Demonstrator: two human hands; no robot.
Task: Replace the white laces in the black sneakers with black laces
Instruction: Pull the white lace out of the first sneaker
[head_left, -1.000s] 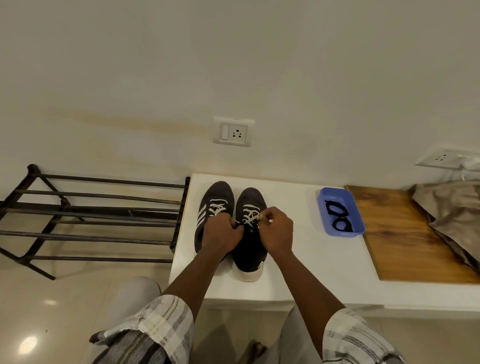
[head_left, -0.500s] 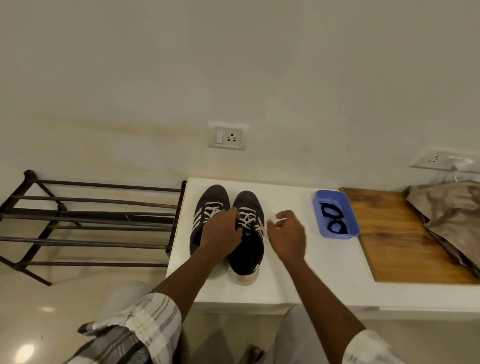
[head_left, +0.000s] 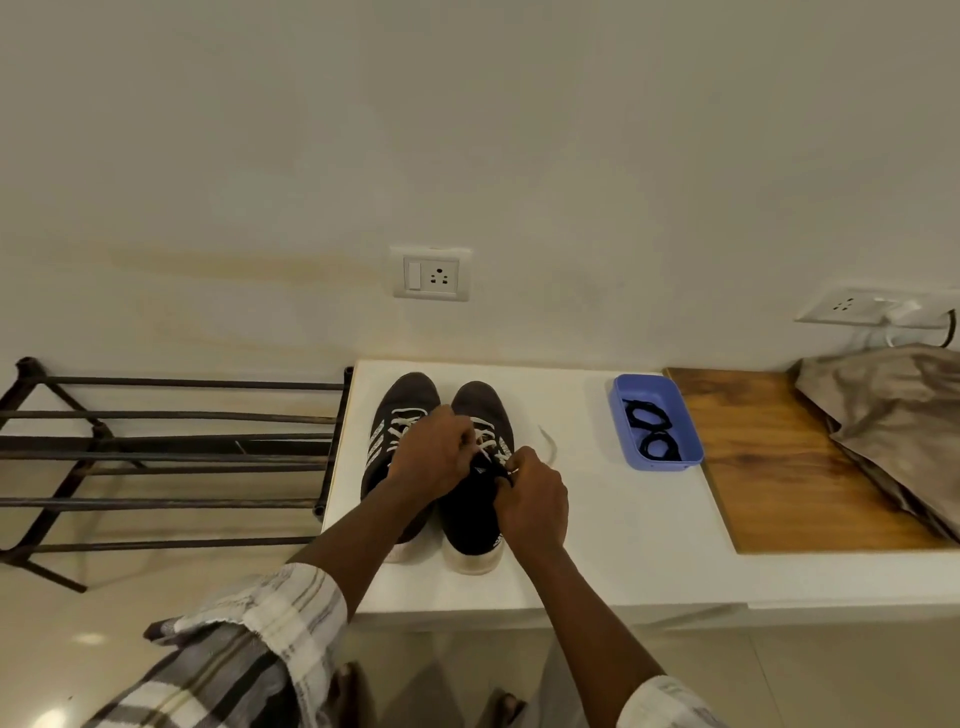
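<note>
1. Currently left hand (head_left: 431, 457) and right hand (head_left: 532, 493) seemingly pinch the white lace (head_left: 485, 441) on the centre-frame sneaker (head_left: 470, 519).
2. Uneven tugging could snag it (or drag the sneaker); black laces (head_left: 649, 431) sit mid-right.

The left grip (head_left: 431, 457) covers much of the white laces (head_left: 483, 431), its own fingertips hidden; its forearm hides the heel of the sneaker (head_left: 410, 395) nearer the shoe rack (head_left: 171, 447); the rack runs off the left edge; the cloth (head_left: 893, 415) off the right edge.
</note>
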